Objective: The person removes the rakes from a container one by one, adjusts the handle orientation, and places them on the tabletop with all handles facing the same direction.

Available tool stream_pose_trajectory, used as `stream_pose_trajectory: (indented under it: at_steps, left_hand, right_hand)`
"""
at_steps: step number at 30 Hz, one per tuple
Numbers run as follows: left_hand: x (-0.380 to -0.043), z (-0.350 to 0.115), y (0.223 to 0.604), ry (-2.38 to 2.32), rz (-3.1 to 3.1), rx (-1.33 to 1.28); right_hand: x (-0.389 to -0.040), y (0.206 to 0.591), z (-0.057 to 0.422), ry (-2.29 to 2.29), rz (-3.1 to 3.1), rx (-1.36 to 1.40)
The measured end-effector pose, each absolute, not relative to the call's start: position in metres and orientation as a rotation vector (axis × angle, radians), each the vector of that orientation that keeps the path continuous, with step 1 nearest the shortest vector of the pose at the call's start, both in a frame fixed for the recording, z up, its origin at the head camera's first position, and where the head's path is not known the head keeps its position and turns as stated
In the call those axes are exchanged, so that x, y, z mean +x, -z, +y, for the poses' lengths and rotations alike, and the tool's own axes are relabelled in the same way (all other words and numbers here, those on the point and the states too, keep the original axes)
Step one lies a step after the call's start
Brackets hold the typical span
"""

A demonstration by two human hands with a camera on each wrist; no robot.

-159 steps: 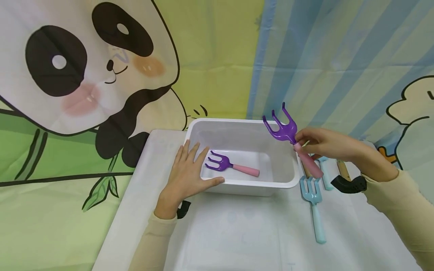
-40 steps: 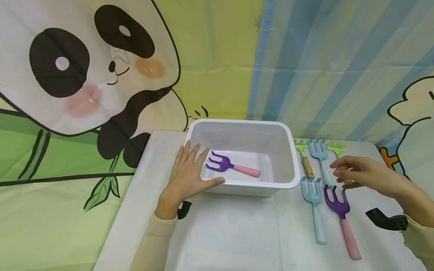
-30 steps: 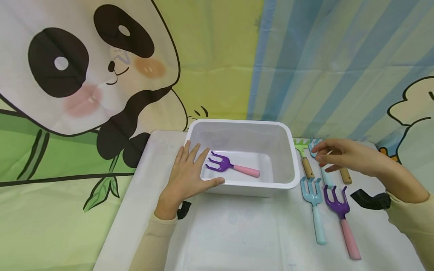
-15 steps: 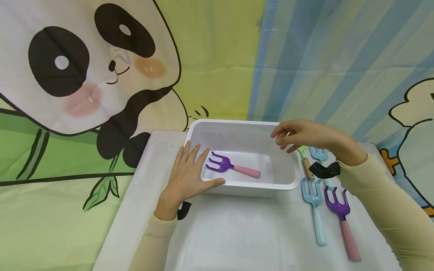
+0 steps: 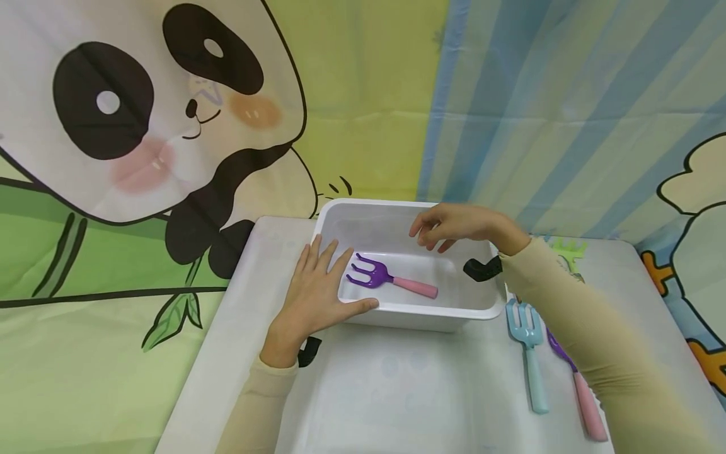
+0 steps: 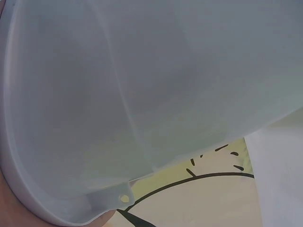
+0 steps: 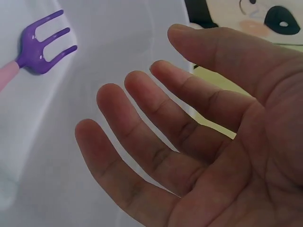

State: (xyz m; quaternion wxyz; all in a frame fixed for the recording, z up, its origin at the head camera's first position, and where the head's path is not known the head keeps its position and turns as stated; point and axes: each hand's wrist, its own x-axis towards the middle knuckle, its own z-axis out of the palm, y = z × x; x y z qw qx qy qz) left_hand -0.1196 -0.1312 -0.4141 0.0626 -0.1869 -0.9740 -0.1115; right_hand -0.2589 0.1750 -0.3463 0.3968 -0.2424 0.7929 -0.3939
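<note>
A white plastic bin (image 5: pixel 431 311) sits on the table, with a purple three-pronged hand fork (image 5: pixel 374 275) with a pink handle lying on its floor. My left hand (image 5: pixel 312 290) rests on the bin's near left corner, fingers spread and thumb along the front rim. The left wrist view is mostly filled by the bin's outer wall (image 6: pixel 165 85). Above the bin hovers my right hand (image 5: pixel 459 225), fingers loosely bent, holding nothing. In the right wrist view its palm faces the camera, and the purple fork (image 7: pixel 35 52) lies beyond the fingertips.
Right of the bin lie a light blue hand fork (image 5: pixel 530 353) and another purple fork with a pink handle (image 5: pixel 590 407), partly under my right sleeve. Farther back shows a green rake head (image 5: pixel 569 250). A printed panda cloth (image 5: pixel 363 94) hangs behind the table.
The second purple fork, held in my right hand at first, now lies on the table at right. Since then my empty right hand has moved left over the bin. The left hand stays put.
</note>
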Motion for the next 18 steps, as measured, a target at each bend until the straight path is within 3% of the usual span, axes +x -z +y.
stream_pose_trajectory:
  at_steps: [18]
  left_hand:
    - [-0.121, -0.131, 0.414, 0.316, -2.943, -0.565]
  right_hand:
    - [-0.283, 0.412, 0.127, 0.740, 2.074, -0.496]
